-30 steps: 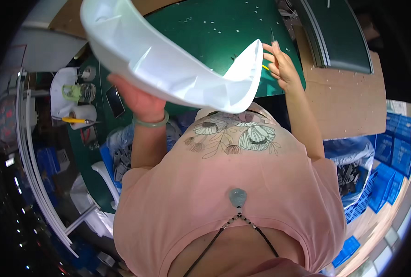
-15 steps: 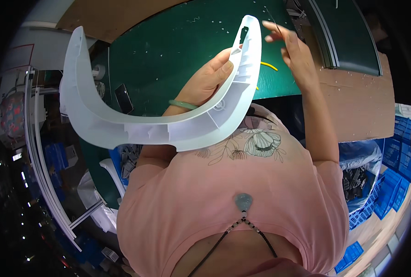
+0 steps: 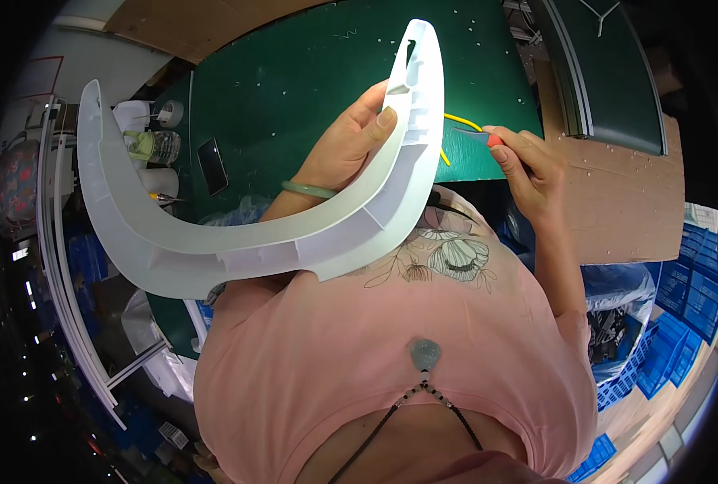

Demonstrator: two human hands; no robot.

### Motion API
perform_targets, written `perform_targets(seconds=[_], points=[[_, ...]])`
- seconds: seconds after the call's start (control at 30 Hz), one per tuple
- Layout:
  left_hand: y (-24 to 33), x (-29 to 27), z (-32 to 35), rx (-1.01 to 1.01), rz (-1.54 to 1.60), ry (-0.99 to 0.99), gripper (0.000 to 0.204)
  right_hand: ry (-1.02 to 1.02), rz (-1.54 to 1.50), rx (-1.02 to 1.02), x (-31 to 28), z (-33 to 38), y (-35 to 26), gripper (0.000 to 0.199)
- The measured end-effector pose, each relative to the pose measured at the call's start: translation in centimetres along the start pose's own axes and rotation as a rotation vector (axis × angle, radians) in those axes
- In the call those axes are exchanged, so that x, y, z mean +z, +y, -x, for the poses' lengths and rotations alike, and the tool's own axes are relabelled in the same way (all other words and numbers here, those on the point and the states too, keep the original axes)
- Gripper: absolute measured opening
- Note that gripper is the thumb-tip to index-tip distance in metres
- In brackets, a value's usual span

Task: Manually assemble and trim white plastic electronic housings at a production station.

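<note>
Curved white frame (image 3: 270, 239), up over the near edge of the bench (image 3: 278, 89) and in front of my shirt (image 3: 359, 347): my left grip (image 3: 339, 153) is wrapped round its right arm, thumb over the inner edge, seemingly to steady it with the ribbed side facing me. My right grip (image 3: 536, 171) pinches a small red-handled blade (image 3: 493, 139) near that arm, tip leftward, held by its handle presumably for control.

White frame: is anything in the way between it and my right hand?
Nothing visible blocks it. The right hand holds a small knife pointing toward the white frame; a yellow strip seems to lie on the table below.
</note>
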State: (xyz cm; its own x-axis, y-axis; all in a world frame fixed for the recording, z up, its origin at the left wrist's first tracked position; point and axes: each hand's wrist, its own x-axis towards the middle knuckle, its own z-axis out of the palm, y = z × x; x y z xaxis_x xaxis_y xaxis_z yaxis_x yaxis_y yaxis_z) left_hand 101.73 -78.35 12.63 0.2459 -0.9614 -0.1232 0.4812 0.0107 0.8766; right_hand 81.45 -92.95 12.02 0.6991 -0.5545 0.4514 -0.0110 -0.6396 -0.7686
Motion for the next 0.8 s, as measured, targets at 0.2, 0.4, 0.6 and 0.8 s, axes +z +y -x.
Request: perform_targets(seconds=[0.2, 0.4, 0.6, 0.8], points=[[0.1, 0.6, 0.3, 0.018, -0.017, -0.026, 0.056, -0.126, 0.048, -0.032, 0.1, -1.0, -0.1, 0.019], [0.5, 1.0, 0.8, -0.004, -0.004, -0.088, 0.063, -0.132, 0.002, -0.070, -0.4, -3.3, 1.2, 0.021], [0.2, 1.2, 1.0, -0.017, -0.039, -0.195, 0.063, 0.053, -0.070, -0.101, 0.4, -7.4, 4.8, 0.023], [1.5, 0.7, 1.0, -0.007, -0.036, -0.130, 0.060, 0.223, -0.373, 0.263, 1.7, -8.9, 9.4, 0.029]])
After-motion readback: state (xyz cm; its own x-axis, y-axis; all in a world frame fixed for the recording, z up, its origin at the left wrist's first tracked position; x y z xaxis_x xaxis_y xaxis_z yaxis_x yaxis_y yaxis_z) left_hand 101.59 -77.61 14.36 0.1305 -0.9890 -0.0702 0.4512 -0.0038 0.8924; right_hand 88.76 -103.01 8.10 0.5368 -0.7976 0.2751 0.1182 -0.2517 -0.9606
